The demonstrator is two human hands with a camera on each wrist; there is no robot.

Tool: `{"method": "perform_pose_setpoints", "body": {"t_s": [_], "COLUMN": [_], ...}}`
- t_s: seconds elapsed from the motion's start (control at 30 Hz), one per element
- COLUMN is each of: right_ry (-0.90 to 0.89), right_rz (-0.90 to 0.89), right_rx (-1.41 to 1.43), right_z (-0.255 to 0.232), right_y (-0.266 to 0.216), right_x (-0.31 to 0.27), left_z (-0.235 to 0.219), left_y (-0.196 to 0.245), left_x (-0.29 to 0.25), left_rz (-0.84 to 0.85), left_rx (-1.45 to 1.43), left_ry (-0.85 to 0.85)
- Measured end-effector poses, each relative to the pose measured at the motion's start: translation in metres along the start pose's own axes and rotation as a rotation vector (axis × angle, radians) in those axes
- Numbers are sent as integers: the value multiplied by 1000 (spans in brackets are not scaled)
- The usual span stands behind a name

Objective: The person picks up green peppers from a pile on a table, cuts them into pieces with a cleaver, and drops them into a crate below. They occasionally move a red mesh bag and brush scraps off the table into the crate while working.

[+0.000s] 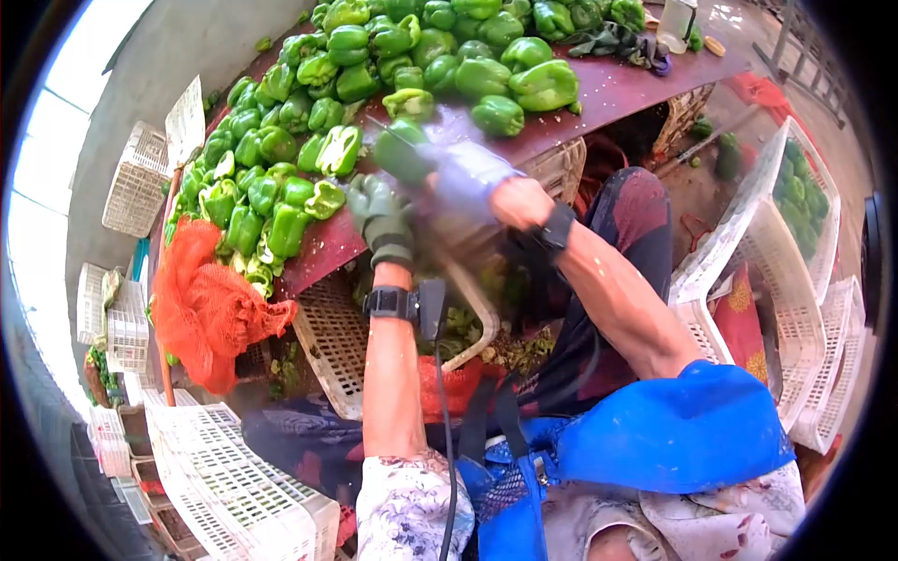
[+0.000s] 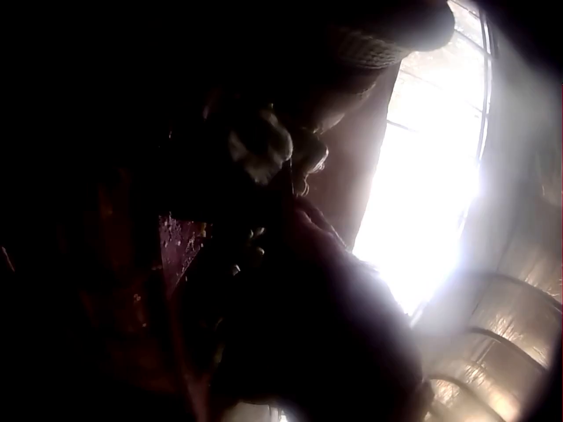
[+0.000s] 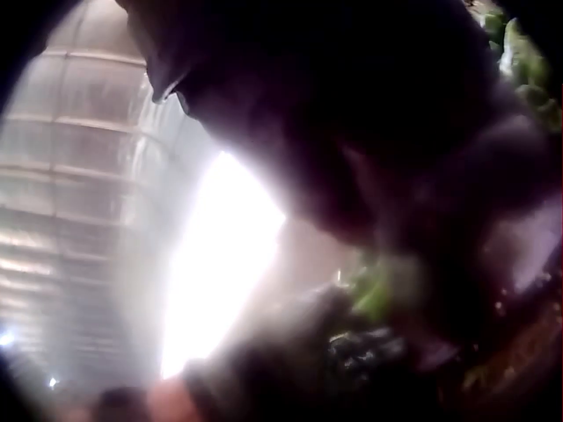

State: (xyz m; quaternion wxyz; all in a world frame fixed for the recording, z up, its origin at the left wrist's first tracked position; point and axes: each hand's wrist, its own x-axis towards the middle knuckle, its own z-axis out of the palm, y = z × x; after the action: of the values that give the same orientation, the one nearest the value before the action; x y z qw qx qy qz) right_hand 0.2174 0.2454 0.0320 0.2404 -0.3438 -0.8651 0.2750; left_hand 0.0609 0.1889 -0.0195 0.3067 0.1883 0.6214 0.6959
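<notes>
A pile of green bell peppers (image 1: 374, 56) covers a dark red table (image 1: 617, 89). My right hand (image 1: 458, 173), in a grey glove and blurred by motion, grips a green pepper (image 1: 402, 151) just over the table's near edge. My left hand (image 1: 379, 217), in a green glove, is at the table edge right below that pepper, beside another pepper (image 1: 325, 198). How its fingers lie is unclear. Both wrist views are dark and backlit; the right wrist view shows only a green blur (image 3: 374, 290) under the glove.
A white slatted basket (image 1: 332, 341) with pepper scraps sits under the table edge by my knees. An orange mesh sack (image 1: 201, 304) hangs at the left. White crates (image 1: 234, 486) stand at the lower left, and a crate holding peppers (image 1: 804, 201) at the right.
</notes>
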Motion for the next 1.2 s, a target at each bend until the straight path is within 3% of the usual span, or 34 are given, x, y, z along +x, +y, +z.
{"method": "perform_pose_setpoints", "body": {"t_s": [0.07,0.2,0.27,0.37,0.53,0.6,0.7,0.8,0.9,0.93,1.0,1.1,1.17,1.2], "right_ry": [-140,-37,151,245,156,131,70,54,-27,53,-3,117,18,-30], "right_rz": [92,-30,-57,53,193,118,134,53,-78,-238,-352,-553,-438,-378], "right_rx": [-63,46,352,182,11,89,276,268,57,-31,-114,-20,-63,-82], "right_z": [1,-14,-30,-54,-36,-26,-25,-20,-16,-2,1,6,-3,-4], "right_y": [-4,7,-3,-5,-4,-8,-19,-36,-78,-81,-105,-118,-120,-115], "right_x": [18,-13,-37,-47,-49,-44,-42,-43,-25,-12,14,29,23,19], "left_z": [3,5,3,4,36,43,48,20,-15,-28,-58,-115,-152,-167], "left_y": [-13,-21,-22,-14,-3,8,15,8,22,32,57,108,140,152], "left_x": [22,40,44,43,44,33,16,9,20,29,54,104,145,162], "left_rz": [87,157,125,67,0,164,195,177,153,161,194,295,421,530], "left_rx": [55,63,80,197,261,668,68,-143,-323,-375,-475,-595,-501,-304], "left_ry": [-23,-37,-67,-112,-81,7,-36,-74,-61,-48,-10,81,190,298]}}
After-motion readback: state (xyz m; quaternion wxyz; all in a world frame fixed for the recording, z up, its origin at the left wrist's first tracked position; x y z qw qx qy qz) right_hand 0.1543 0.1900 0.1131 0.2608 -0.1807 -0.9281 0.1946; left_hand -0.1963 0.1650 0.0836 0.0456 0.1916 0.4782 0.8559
